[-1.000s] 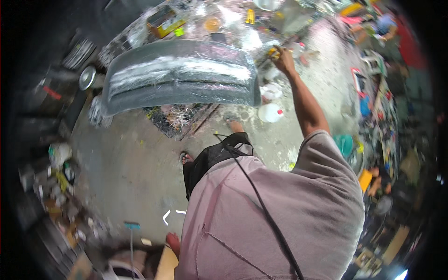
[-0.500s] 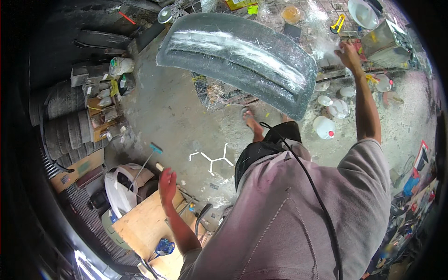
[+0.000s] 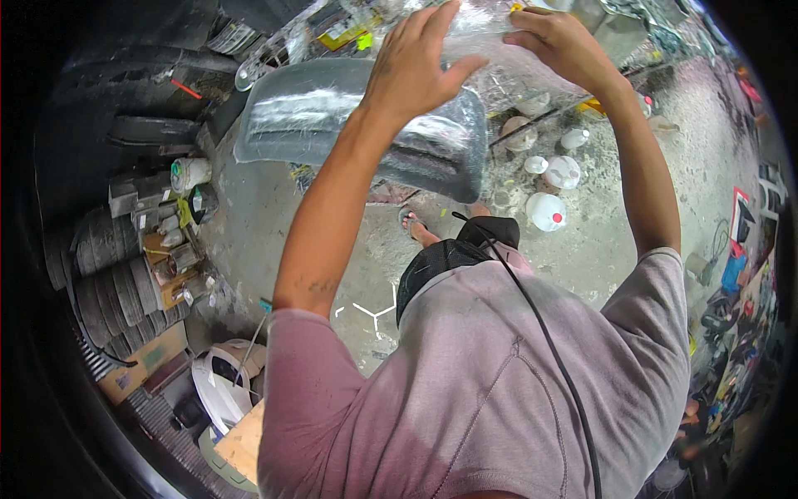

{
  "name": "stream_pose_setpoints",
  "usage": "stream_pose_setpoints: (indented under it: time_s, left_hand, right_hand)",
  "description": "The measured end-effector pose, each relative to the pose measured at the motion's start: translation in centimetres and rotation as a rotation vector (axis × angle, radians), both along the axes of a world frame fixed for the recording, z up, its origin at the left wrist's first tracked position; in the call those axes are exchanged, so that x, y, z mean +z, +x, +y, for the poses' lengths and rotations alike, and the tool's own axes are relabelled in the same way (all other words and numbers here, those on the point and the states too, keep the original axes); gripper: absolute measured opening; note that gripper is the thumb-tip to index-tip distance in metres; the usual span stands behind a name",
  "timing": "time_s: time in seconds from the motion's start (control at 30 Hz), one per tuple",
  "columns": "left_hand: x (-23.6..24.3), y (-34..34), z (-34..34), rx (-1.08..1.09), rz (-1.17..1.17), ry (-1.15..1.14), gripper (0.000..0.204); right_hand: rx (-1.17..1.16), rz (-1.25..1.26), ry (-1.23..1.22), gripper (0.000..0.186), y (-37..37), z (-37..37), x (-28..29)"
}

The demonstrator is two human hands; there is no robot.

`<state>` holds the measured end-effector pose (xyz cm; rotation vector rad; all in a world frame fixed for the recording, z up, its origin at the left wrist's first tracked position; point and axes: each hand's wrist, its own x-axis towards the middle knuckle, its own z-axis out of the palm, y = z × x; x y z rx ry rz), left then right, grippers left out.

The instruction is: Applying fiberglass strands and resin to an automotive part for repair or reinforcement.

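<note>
My left hand [image 3: 418, 65] is raised over the dark grey curved panel [image 3: 291, 137], fingers stretched and thumb held apart. My right hand [image 3: 569, 48] reaches in from the other side, its fingers and thumb curled at a bundle of whitish glass fibre strands [image 3: 490, 40]. These strands spread between the two hands. White fibres also lie along the panel's top in long streaks. My left hand and forearm cover part of the panel. A bit of a yellow tool [image 3: 516, 7] shows beside my right fingertips, mostly hidden.
Several plastic jugs [image 3: 546, 213] stand on the concrete floor [image 3: 249, 224] right of my feet. A metal container [image 3: 611, 29] is at the upper right. Stacked tires [image 3: 125, 291] and a shelf of containers [image 3: 170, 258] line the left. A black cable [image 3: 549, 324] hangs down my shirt.
My left hand has swung up from low on the left to above the panel. My right hand has moved up and left with the fibres. The view has shifted.
</note>
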<state>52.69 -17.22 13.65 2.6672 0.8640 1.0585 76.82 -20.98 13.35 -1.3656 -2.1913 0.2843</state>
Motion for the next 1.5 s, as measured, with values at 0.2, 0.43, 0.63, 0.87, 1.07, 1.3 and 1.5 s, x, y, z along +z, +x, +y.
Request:
stream_pose_setpoints:
  time_s: [0.2,0.43,0.63,0.87,1.07,1.3,1.5]
  left_hand:
    - [-1.9,4.5,2.2,-0.048,0.172,-0.325,0.024]
    - [-3.2,2.3,3.0,0.032,0.213,-0.323,0.032]
    - [0.0,3.0,1.8,-0.090,0.162,-0.228,0.035]
    - [-1.7,3.8,2.4,0.023,0.363,-0.321,0.025]
    - [-7.2,-0.2,7.0,0.176,-0.205,-0.125,0.034]
    - [-11.8,2.9,4.0,0.120,-0.370,-0.645,0.036]
    - [-11.2,10.9,-4.1,-0.013,-0.705,-1.358,0.043]
  right_hand:
    - [-0.091,0.018,0.042,0.015,2.9,-2.2,1.0]
    - [-0.115,0.117,0.037,0.014,3.4,-1.6,-3.1]
    - [-0.003,0.137,0.102,0.011,1.5,-0.7,-2.4]
    - [-0.113,0.123,0.138,0.010,1.9,0.3,-5.5]
    - [-0.600,0.462,0.193,0.010,5.9,-3.0,-8.2]
    - [-0.642,0.988,-0.056,0.014,2.2,-5.9,-6.4]
    - [-0.785,0.742,0.315,0.023,-3.3,-5.0,-11.4]
